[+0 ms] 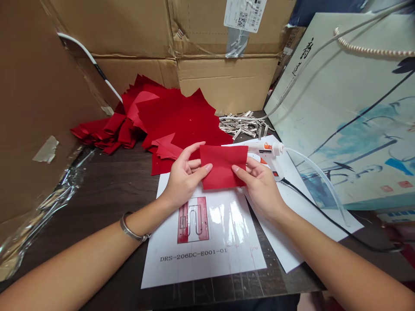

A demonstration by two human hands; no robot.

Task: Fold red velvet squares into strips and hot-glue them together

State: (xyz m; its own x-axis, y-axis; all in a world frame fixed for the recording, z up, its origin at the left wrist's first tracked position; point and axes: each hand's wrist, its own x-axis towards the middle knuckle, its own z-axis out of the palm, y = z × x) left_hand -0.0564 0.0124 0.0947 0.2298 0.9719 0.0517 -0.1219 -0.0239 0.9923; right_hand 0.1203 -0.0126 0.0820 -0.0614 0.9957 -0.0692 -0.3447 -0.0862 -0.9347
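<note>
A small red rectangular sheet [223, 168], fabric or paper, is held up between both hands over a printed page. My left hand [186, 172] pinches its left edge, thumb in front and fingers behind. On the opposite edge, my right hand [261, 183] grips it the same way. Beneath lies the glossy printed sheet [207, 268] with a picture and the code DRS-206DC-E001-01. Just past my right hand rests a white hot glue gun [275, 149] with a glue stick in its back, on a white paper [292, 250].
A pile of red velvety sheets [184, 116] spreads behind my hands, with folded red pieces [113, 129] at its left. Several metal clips [246, 124] lie heaped at the back. Cardboard [227, 82] walls the back and left; a painted bag [350, 116] stands right. A black cord [317, 207] crosses the table.
</note>
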